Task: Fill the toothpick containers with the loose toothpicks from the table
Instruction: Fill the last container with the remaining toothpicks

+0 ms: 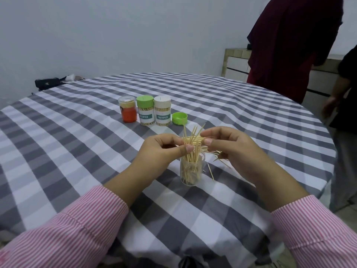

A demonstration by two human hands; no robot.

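A clear open toothpick container [190, 172] stands upright on the checked tablecloth [96, 144], partly filled. A bundle of toothpicks [193, 141] sticks out of its mouth. My left hand [164, 151] pinches that bundle from the left. My right hand [231, 147] pinches it from the right, just above the container. Loose toothpicks [220, 158] lie on the cloth under and beside my right hand, partly hidden. Behind stand three closed containers: an orange one [128, 109], a green-capped one [145, 111] and a white-capped one [162, 111]. A loose green cap [179, 118] lies beside them.
A black bag [48, 83] sits at the table's far left edge. Two people stand at the right: one in dark red [289, 45], another in black [345, 78]. A tiled counter [237, 64] is behind them.
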